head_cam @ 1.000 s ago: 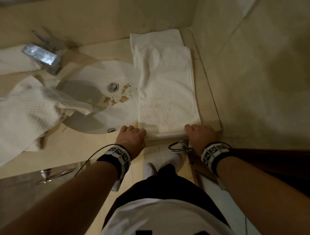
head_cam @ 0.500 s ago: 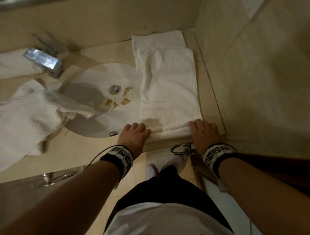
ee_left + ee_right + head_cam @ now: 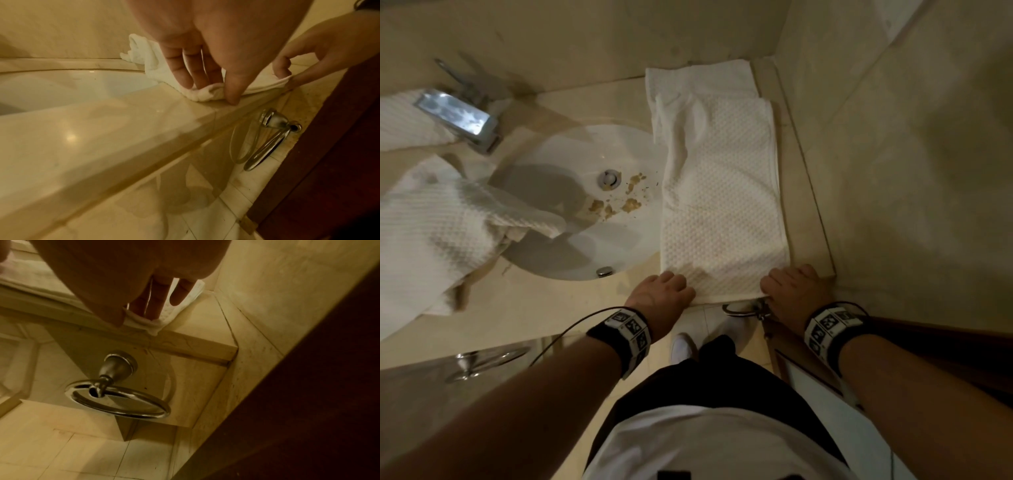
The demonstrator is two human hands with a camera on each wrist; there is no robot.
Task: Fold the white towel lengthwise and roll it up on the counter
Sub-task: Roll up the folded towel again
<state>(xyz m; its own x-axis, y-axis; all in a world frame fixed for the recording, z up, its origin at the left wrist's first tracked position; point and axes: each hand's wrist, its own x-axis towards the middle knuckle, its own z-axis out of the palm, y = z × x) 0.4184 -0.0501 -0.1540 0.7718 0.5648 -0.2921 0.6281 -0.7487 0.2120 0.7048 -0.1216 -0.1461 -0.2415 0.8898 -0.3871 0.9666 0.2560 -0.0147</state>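
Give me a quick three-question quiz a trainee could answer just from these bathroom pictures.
1. True or false: the white towel is already a finished roll.
2. Which end of the towel do the left hand and right hand pinch? A. the far end, B. the near end, C. the middle.
3. What hangs below the counter edge?

Key:
1. False; only the near end is curled.
2. B.
3. A metal towel ring.
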